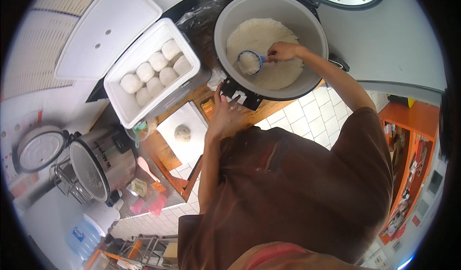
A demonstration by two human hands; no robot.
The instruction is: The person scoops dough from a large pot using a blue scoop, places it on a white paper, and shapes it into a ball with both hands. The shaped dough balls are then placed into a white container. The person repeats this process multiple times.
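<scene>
My right hand [282,52] is closed on the handle of a blue round scoop [260,59], whose bowl holds white rice, inside a large rice cooker pot [313,28]. Cooked rice [259,32] covers the pot's bottom. My left hand [225,113] has its fingers apart beside the cooker's near side, by a black bracket; whether it touches is unclear. Left of it, a round portion of rice [182,133] lies on white paper sheets [173,120]. An open white-lined cooler box [122,106] holds several wrapped round portions [157,61].
A second open cooker [117,162] stands at left, near a pink rice paddle [147,168] and a green-handled utensil in a clear container [138,131]. The cooler lid [111,28] leans back. An orange packet [207,108] lies beside the sheets. Orange shelves [410,117] stand at right.
</scene>
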